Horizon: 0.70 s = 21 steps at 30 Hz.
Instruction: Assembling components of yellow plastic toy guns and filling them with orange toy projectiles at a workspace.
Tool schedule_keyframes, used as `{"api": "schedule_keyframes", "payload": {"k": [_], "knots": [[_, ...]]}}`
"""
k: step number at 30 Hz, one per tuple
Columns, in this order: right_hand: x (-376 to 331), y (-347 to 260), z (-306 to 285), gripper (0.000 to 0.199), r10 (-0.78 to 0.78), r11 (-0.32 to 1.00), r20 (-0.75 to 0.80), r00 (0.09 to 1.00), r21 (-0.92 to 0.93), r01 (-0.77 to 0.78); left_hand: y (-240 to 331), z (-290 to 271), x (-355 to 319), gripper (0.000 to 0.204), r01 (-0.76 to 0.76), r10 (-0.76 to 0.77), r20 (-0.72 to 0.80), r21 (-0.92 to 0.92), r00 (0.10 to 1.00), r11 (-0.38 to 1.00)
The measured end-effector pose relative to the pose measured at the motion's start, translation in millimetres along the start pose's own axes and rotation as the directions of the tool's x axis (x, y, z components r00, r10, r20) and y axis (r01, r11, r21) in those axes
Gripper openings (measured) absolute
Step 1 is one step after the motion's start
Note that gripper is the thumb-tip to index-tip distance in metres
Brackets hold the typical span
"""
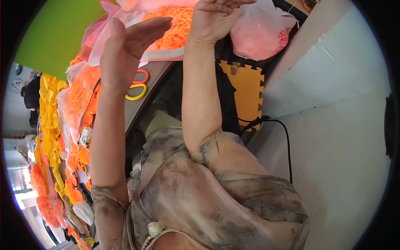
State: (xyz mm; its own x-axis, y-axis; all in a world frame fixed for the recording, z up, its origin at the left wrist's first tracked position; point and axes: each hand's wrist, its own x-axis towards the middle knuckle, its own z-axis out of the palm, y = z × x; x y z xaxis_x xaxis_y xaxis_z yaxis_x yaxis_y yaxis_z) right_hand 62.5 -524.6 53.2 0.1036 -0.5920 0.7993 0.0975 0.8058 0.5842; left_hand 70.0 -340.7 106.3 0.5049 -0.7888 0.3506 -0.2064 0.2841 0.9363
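My left hand [131, 50] is raised with its fingers stretched out and holds nothing. It hovers in front of the near left corner of a whitish plastic tub [164, 55]. Inside the tub lies a heap of small orange rings [177, 31]. My right hand [216, 23] is also raised, bare and with its fingers extended, at the upper edge of the view. It is between the tub and a tied white plastic bag [262, 33] with pinkish contents. Below the tub, on the grey table, a scissors-like tool shows one red and one yellow handle loop [137, 92]; its blades are hidden.
Orange pieces in clear bags [81, 93] and hanging yellow strips [50, 112] crowd the left side. A green panel [54, 37] stands at the upper left. To the right are a yellow foam mat [248, 96], a black cable [285, 133] and a pale wall [333, 137].
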Motion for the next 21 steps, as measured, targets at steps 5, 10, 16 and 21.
{"api": "schedule_keyframes", "payload": {"k": [5, 10, 16, 21], "knots": [[5, -1, 3, 0.063, -0.090, 0.995, -0.051, 0.995, -0.036, 0.088, -7, -3, -5, 0.074, 0.036, -0.036, -0.024, 0.001, 0.999, 0.999], [2, -7, 1, 0.058, -0.021, 1.000, -0.048, 0.999, 0.000, 0.021, -9, -9, -24, 0.074, 0.097, -0.093, -0.039, 0.111, 0.995, 0.989], [-1, 53, 41, 0.051, 0.586, 0.746, -0.226, 0.778, -0.224, -0.627, 7, -29, -111, 0.047, 0.153, -0.276, 0.183, 0.499, 0.943, 0.853], [-69, 131, 56, 0.047, 0.726, -0.687, -0.679, -0.113, -0.705, -0.174, 15, -43, -201, 0.046, 0.190, -0.450, 0.220, 0.688, 0.866, 0.701]]}}
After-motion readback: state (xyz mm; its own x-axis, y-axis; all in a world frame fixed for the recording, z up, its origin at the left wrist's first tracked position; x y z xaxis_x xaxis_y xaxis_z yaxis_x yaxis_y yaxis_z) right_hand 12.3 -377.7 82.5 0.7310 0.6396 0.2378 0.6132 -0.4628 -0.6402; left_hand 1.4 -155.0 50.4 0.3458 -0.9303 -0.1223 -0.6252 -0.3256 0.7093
